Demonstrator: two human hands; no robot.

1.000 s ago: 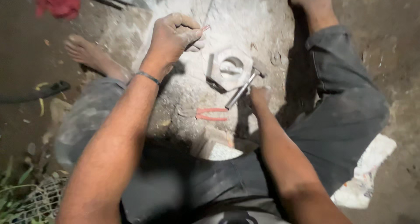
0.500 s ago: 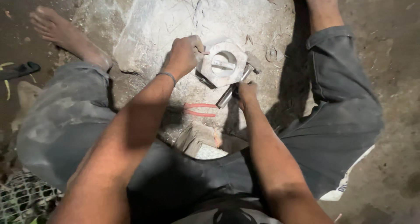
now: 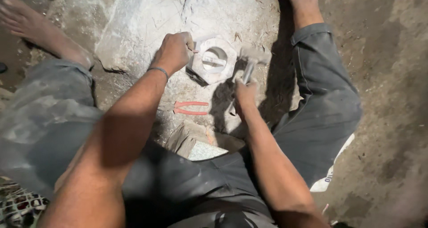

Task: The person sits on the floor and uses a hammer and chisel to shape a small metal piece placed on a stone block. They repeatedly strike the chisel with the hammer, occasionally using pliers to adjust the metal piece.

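A pale stone block [image 3: 216, 61] with cut corners and a round hollow in its top sits on a large flat rock [image 3: 147, 23]. My left hand [image 3: 174, 52] is closed at the block's left edge, fingers curled on a small dark tool I cannot make out clearly. My right hand [image 3: 244, 94] grips the handle of a hammer [image 3: 250, 61], whose metal head is just right of the block. I sit on the ground with the block between my legs.
Red-handled pliers [image 3: 191, 107] lie on the ground below the block. A rough stone piece [image 3: 196, 141] rests near my lap. My bare feet [image 3: 31, 25] flank the rock. A white sack [image 3: 330, 174] lies under my right leg.
My left hand has come down from the upper rock to the block's left edge. The hammer has shifted from the block's lower side to its right side. The view moved closer.
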